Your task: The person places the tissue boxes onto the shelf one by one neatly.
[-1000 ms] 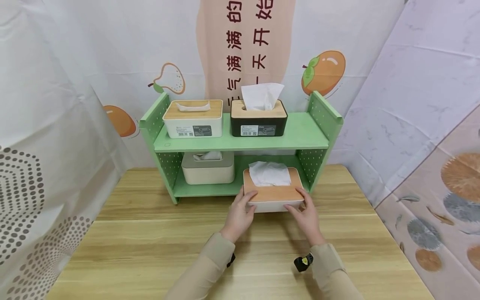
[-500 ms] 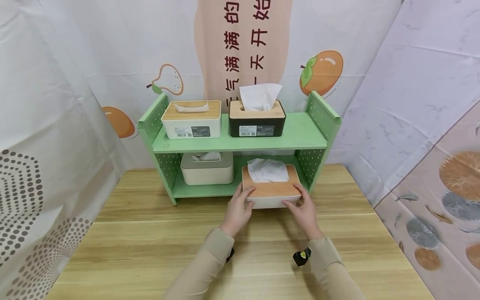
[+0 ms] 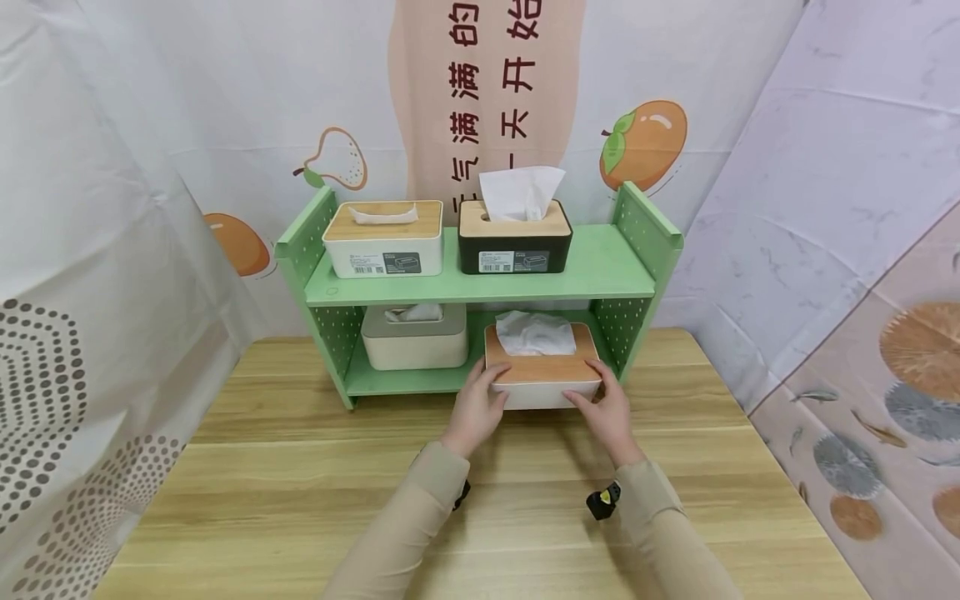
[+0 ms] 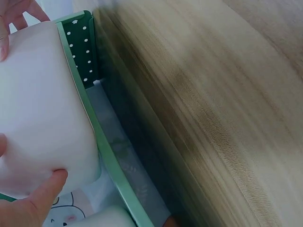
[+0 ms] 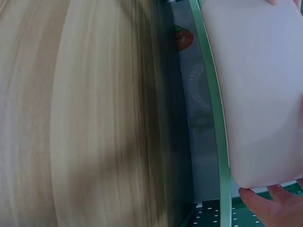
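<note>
Both hands grip a white tissue box point(image 3: 543, 368) with a wood-coloured lid and a crumpled tissue on top. It sits at the right front of the green rack's lower shelf point(image 3: 412, 387). My left hand point(image 3: 477, 410) holds the left end, thumb on the front. The right hand point(image 3: 609, 415) holds the right end the same way. In the left wrist view, a left-hand finger point(image 4: 45, 196) presses the box's smooth white side point(image 4: 42, 99). The right wrist view shows the box point(image 5: 260, 90) beside the shelf's green edge, with right-hand fingers point(image 5: 270, 205) at its end.
Left on the lower shelf stands a beige tissue box point(image 3: 416, 346) with a grey lid. Above are a white tissue box point(image 3: 386, 254) and a black one point(image 3: 516, 250), both wood-lidded. The rack's perforated right side panel point(image 3: 626, 333) stands near my right hand. A wooden table point(image 3: 315, 467) lies in front.
The held tissue box has moved away from me, further into the lower shelf, with both hands following. Its front has come down to a more level pose.
</note>
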`<state>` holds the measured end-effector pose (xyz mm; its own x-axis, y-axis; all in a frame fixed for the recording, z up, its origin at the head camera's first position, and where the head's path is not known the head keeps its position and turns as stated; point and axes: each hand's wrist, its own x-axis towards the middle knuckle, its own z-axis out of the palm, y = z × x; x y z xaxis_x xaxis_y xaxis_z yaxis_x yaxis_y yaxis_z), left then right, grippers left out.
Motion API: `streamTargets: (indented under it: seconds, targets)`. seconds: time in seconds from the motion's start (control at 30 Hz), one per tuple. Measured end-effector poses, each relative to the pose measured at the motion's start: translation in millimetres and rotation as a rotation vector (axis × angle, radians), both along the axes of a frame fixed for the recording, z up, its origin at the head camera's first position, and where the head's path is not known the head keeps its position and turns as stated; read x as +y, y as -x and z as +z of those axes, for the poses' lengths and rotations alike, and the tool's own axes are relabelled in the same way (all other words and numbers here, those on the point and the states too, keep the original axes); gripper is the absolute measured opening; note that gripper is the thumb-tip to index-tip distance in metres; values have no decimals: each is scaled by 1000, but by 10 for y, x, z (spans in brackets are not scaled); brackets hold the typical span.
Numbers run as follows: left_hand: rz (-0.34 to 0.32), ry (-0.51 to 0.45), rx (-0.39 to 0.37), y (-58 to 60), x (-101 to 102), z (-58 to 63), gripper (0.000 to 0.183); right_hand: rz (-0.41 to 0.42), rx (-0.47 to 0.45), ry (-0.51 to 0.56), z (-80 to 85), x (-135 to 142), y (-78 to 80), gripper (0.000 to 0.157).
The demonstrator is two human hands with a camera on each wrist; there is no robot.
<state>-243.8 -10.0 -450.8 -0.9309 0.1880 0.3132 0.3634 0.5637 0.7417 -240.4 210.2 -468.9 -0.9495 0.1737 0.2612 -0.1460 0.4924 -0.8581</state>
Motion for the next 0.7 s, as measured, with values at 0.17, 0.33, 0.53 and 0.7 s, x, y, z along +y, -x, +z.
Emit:
streamTargets:
  seconds: [0.17,0.33,0.53,0.7]
  targets:
    - [5,6,8,31,8,-6,42,-6,-11,-22,23,6,24,66]
    - [-6,35,8,75,2,-10,42,-6,-8,-24,31,10,68,66]
    - [-13,59,-3,129,-13,10,41,7,-3,-24,29,14,113,66]
    - [-14,64,-30,156,-12,21,42,2,-4,-43,34,9,135,65]
